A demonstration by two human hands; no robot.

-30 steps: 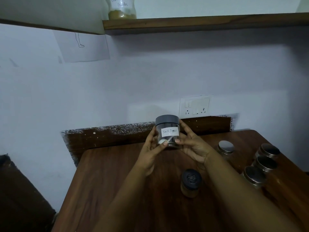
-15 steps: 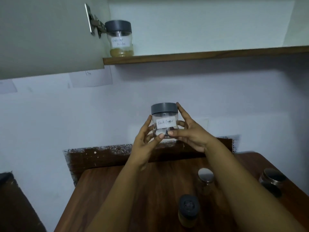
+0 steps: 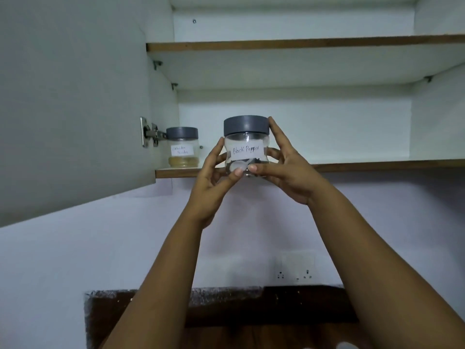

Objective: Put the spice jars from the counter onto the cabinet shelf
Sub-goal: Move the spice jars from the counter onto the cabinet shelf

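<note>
Clear plastic jar w/ grey screw lid, labelled Black Pepper, sat pinched between my left hand & right hand, fingers curled round its sides, just in front of the wood-edged white cabinet shelf. I judged it best to lift above the edge, keep upright, set down right of the yellow-powder jar, apart.

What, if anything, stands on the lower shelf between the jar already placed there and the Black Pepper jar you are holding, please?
Nothing: in the head view, only bare shelf and the left hand show between the shelved jar and the Black Pepper jar.
</note>
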